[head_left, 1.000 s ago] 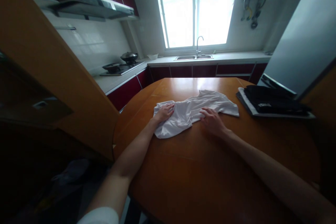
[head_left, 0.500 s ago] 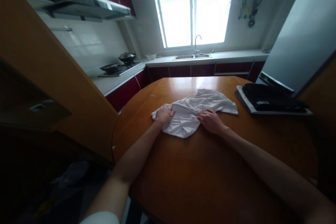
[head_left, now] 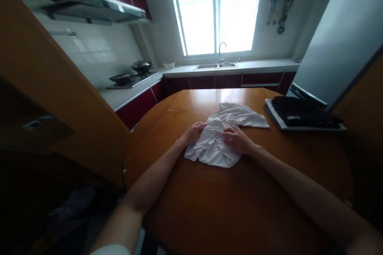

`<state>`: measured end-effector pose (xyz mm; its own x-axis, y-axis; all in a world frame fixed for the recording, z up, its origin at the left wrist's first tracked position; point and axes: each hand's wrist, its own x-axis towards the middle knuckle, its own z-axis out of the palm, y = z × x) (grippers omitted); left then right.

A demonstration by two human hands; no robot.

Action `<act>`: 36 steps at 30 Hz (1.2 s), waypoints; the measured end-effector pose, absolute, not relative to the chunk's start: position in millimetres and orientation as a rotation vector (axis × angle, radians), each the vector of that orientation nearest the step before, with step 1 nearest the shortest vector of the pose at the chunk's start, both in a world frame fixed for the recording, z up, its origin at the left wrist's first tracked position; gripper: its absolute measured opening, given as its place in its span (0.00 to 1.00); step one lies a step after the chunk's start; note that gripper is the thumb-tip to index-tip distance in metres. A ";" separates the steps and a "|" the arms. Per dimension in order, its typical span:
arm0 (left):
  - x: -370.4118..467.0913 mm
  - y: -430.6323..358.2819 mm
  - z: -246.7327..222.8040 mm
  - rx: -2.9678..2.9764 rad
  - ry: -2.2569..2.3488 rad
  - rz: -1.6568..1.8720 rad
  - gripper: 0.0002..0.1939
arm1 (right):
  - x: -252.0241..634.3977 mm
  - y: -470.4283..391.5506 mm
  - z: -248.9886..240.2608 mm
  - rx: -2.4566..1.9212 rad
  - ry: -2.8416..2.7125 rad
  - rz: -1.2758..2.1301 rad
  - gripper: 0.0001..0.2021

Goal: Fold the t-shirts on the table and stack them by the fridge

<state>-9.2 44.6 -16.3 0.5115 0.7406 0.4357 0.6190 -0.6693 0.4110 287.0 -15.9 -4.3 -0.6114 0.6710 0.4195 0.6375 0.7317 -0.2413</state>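
Observation:
A crumpled white cloth garment (head_left: 220, 153) lies on the brown wooden table (head_left: 209, 203), with one part stretching to the back right. At its left edge is my left hand (head_left: 194, 132), fingers closed on the fabric. My right hand (head_left: 237, 139) rests on the middle of the garment, its fingers bent and closed on a fold. Near the table's right side lies a stack of folded clothes, a black one (head_left: 302, 111) on top of white and grey ones.
Behind the table runs a counter with a sink (head_left: 216, 66) and faucet. Pans (head_left: 141, 66) stand on the stove at the left. A tall fridge (head_left: 326, 40) is at the right, close to the folded stack.
The garment's left part has shifted right and toward me and is more bunched. My left hand has moved right to its edge; my right hand is slightly lower on the fabric.

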 end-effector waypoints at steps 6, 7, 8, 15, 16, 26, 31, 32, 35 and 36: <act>-11.3 44.7 -18.7 2.546 1.235 0.853 0.20 | 274.4 -26.3 -2.2 -0.983 -2.592 0.114 0.12; -12.7 45.1 -18.0 2.535 1.276 0.860 0.21 | 275.7 -26.2 -0.6 -0.991 -2.596 0.121 0.11; -14.0 45.3 -17.5 2.524 1.318 0.861 0.21 | 277.7 -25.8 1.5 -1.002 -2.592 0.126 0.11; -18.5 44.3 -17.8 2.493 1.482 0.805 0.17 | 310.0 -35.8 44.1 -0.966 -2.474 0.214 0.08; -18.2 44.0 -18.0 2.493 1.495 0.799 0.17 | 317.8 -41.4 51.6 -0.940 -2.452 0.259 0.08; -15.9 46.0 -19.3 2.492 1.547 0.791 0.15 | 432.4 -110.2 42.9 -1.121 -1.958 0.313 0.12; -16.9 47.2 -17.4 2.511 1.548 0.798 0.15 | 484.6 -132.0 24.3 -1.168 -1.833 0.336 0.09; -16.3 47.0 -16.9 2.523 1.540 0.791 0.15 | 493.4 -135.9 22.9 -1.181 -1.818 0.317 0.09; -13.4 42.9 -14.8 2.565 1.491 0.761 0.14 | 518.4 -146.5 21.3 -1.256 -1.758 0.224 0.08; -12.5 39.7 -13.5 2.583 1.467 0.762 0.15 | 527.0 -149.2 20.3 -1.288 -1.729 0.197 0.08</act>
